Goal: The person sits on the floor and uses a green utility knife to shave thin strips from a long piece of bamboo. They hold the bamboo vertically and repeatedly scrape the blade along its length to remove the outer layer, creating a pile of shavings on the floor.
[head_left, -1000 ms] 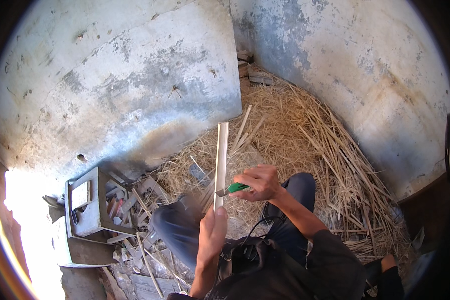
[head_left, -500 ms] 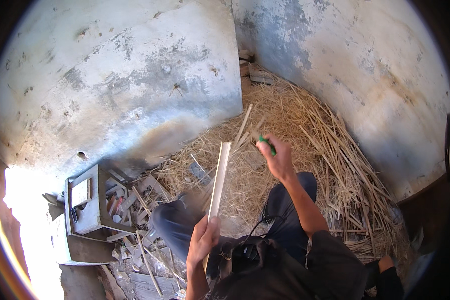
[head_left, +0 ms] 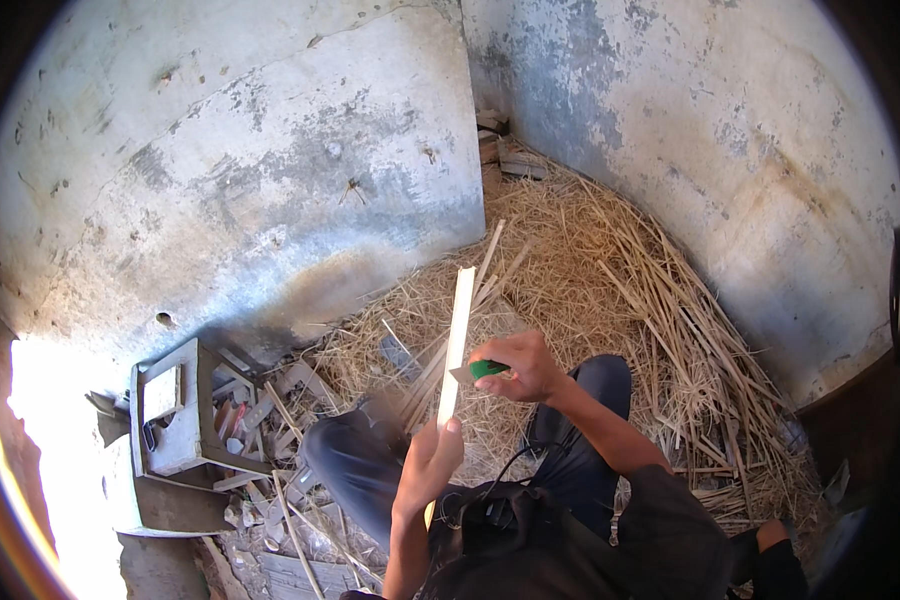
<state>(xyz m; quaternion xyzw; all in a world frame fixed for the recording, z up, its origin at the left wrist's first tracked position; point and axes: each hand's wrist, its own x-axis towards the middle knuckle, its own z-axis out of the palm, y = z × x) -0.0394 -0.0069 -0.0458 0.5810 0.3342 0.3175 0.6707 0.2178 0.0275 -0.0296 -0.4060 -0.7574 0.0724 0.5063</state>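
Observation:
My left hand (head_left: 429, 466) is closed round the lower part of a long pale strip (head_left: 459, 322), which looks like split bamboo and stands up steeply between my knees. My right hand (head_left: 532, 362) grips the green handle of a knife (head_left: 484, 370). Its short blade points left and meets, or nearly meets, the right edge of the strip, a little above my left hand. The strip's lower end passes behind my left wrist. More thin strips (head_left: 491, 250) lie in the straw beyond the strip's top.
Straw and shavings (head_left: 560, 240) cover the floor ahead, with long sticks (head_left: 705, 345) piled along the right wall (head_left: 750, 130). A battered grey wooden frame (head_left: 185, 440) stands among rubble at left. Part of another person's limb (head_left: 772, 535) shows at lower right.
My right hand has come down and left with the knife, from beyond the strip to its edge. My left hand and the strip have shifted slightly right.

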